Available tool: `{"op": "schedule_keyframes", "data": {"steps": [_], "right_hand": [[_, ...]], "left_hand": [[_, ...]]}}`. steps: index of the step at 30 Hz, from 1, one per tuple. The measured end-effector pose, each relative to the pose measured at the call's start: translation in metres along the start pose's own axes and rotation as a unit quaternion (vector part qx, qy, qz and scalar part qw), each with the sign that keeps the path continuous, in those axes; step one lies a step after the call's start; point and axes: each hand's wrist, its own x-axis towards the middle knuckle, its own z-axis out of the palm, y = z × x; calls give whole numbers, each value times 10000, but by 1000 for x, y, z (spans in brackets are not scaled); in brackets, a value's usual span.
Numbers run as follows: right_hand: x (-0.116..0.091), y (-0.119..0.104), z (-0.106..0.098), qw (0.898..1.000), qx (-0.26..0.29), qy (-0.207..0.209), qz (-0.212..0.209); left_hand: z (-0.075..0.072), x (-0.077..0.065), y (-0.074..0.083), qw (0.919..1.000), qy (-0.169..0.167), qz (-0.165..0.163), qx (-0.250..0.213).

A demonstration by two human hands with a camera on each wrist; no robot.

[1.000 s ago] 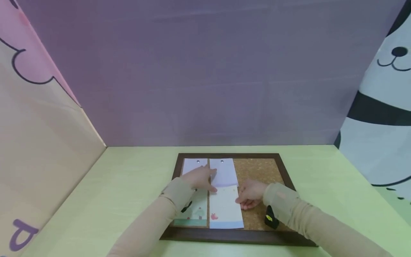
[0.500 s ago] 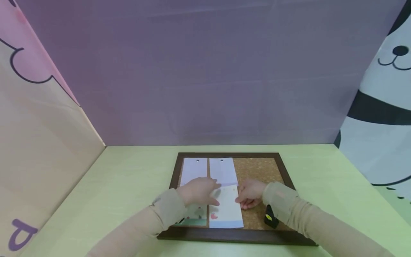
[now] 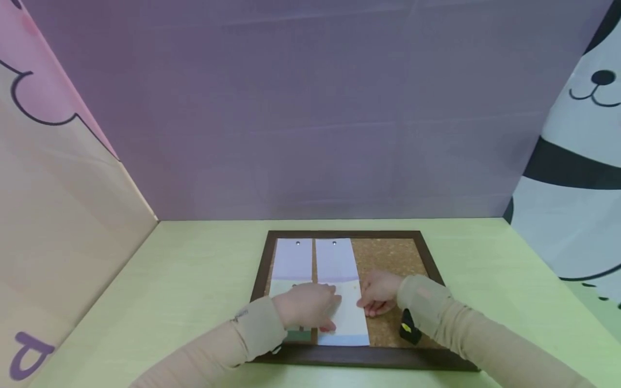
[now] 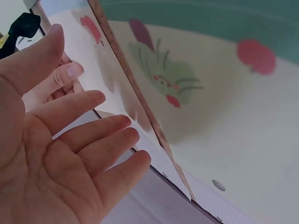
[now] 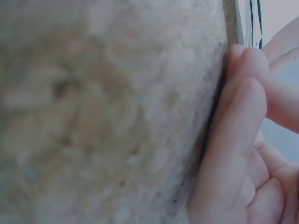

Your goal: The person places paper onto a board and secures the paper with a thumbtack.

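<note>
In the head view my left hand (image 3: 308,307), fingers spread and fairly straight, is over the lower part of a corkboard (image 3: 393,253). Below its fingertips is a white note sheet (image 3: 346,318) with a blue bottom band; whether they touch it I cannot tell. My right hand (image 3: 380,291) pinches this sheet's right edge, its thumb on top and other fingers curled. The left wrist view shows the thumb of the right hand (image 4: 60,77) at that edge. A pinned upper sheet (image 3: 333,258) lies above. At left, a sheet with a cabbage cartoon (image 4: 224,107) is partly covered by my left hand.
A dark wooden frame (image 3: 349,355) borders the board, which lies on a pale green table (image 3: 204,258). Silver pins (image 3: 298,243) hold the upper sheets. A purple backdrop (image 3: 310,118) and printed side panels (image 3: 572,161) surround the table.
My left hand has moved from the upper sheets down toward the board's front edge, uncovering the top of the left column. My right hand has stayed at the sheet's right edge.
</note>
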Motion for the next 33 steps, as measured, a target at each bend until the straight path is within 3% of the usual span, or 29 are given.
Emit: {"op": "schedule_keyframes", "data": {"steps": [14,24,33], "right_hand": [[-2,-2,-1,9999,-107,2,77],[-7,-5,-2,9972,-726,201,27],[-7,-1,-6,9961,-848,179,-178]], "left_hand": [[1,-3,5,9993,-204,25,321],[3,-1,7,9979,155,53,627],[3,1,6,9989,218,-214,359]]}}
